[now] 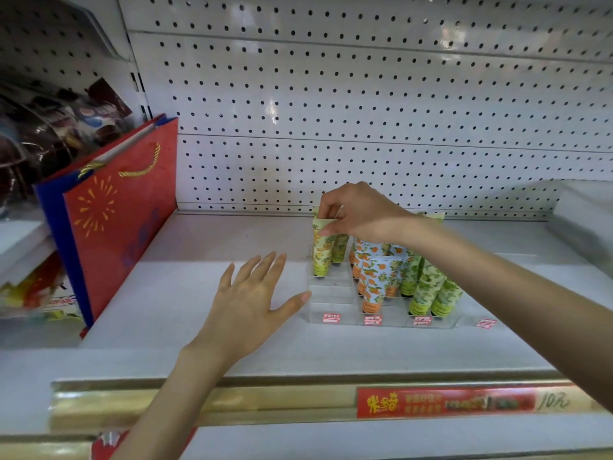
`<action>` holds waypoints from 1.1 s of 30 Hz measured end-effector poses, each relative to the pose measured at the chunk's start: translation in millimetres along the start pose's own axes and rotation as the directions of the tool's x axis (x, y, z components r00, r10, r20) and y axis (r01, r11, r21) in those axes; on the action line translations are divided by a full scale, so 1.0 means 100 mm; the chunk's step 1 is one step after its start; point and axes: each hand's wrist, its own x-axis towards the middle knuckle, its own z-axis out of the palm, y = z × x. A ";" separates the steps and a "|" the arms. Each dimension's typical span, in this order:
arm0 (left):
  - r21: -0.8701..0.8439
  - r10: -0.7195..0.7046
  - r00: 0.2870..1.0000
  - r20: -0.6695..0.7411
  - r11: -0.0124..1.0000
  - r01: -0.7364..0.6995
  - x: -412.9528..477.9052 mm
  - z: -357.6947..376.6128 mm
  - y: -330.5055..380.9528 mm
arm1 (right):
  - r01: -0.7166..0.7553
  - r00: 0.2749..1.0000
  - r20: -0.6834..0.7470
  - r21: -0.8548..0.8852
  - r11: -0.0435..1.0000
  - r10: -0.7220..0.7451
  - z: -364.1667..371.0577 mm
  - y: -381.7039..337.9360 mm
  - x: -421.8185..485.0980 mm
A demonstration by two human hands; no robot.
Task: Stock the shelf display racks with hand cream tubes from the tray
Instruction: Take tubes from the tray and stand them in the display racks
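Handling: we judge the yellow-print tube [321,257] to be light, with a soft, squeezable body and a smooth skin that may slip. Its flat crimped end, at the top, is the stiffest part and the sound place to take hold. The cap is at the bottom, so the tube stands on a narrow foot and could tip against its neighbours.

Hands: the right hand [361,212] comes from above, and its fingers [326,231] pinch that crimped end. The tube stands upright in a rear slot of the left column of the clear rack [331,295]. The left hand [248,300] is released, fingers straight and spread over the shelf [166,293]. Its thumb lies just beside the rack's left edge; we cannot tell whether it touches.

Containers: the left column holds the gripped tube and a second yellow tube [341,249] just behind it, and its front slots are bare. The middle column holds the orange-print tubes [374,287] and the next the green-print tubes [428,290]. The right forearm hides the rack's far right. Red price labels [331,318] line the rack's front. The supply tray is out of view. A red gift bag [122,220] stands well apart at the left.
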 end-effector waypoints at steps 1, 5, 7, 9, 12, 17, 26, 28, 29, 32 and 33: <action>-0.005 -0.001 1.000 -0.003 1.000 0.001 -0.01 0.00 -0.01 | -0.008 1.000 -0.001 -0.006 1.000 0.008 0.01 0.00 0.00; -0.015 -0.003 1.000 0.001 1.000 0.003 -0.03 -0.02 -0.02 | -0.035 0.999 0.001 -0.046 0.998 0.035 0.05 0.00 0.00; -0.016 -0.004 1.000 0.007 1.000 0.004 -0.04 -0.03 -0.03 | -0.048 0.999 0.000 -0.042 0.998 0.048 0.05 -0.01 -0.01; -0.021 -0.001 1.000 0.012 1.000 0.001 -0.05 -0.05 -0.03 | -0.065 0.998 -0.004 -0.036 0.997 0.065 0.05 -0.02 -0.01; -0.034 0.012 1.000 0.013 0.999 -0.012 -0.06 -0.08 -0.05 | -0.086 0.996 -0.021 -0.002 0.996 0.086 0.04 -0.02 0.00; -0.034 0.064 0.998 -0.001 0.997 -0.064 0.03 -0.20 -0.06 | -0.105 0.989 -0.108 -0.004 0.994 0.104 -0.03 -0.07 -0.06; -0.007 0.165 0.978 -0.126 0.986 -0.167 0.29 -0.52 0.20 | -0.288 0.894 -0.434 -0.354 0.890 0.117 -0.25 -0.04 -0.69; 0.025 0.167 0.977 -0.133 0.986 -0.165 0.30 -0.58 0.31 | -0.357 0.873 -0.480 -0.500 0.789 0.091 -0.27 0.02 -0.89; 0.043 0.168 0.977 -0.128 0.986 -0.163 0.31 -0.61 0.37 | -0.395 0.864 -0.489 -0.509 0.765 0.121 -0.27 0.06 -0.98; 0.108 0.186 0.975 -0.120 0.979 -0.173 0.32 -0.68 0.58 | -0.488 0.839 -0.489 -0.481 0.728 0.240 -0.27 0.17 -1.23; 0.122 0.194 0.973 -0.122 0.976 -0.179 0.32 -0.71 0.66 | -0.505 0.833 -0.489 -0.479 0.718 0.260 -0.27 0.22 -1.32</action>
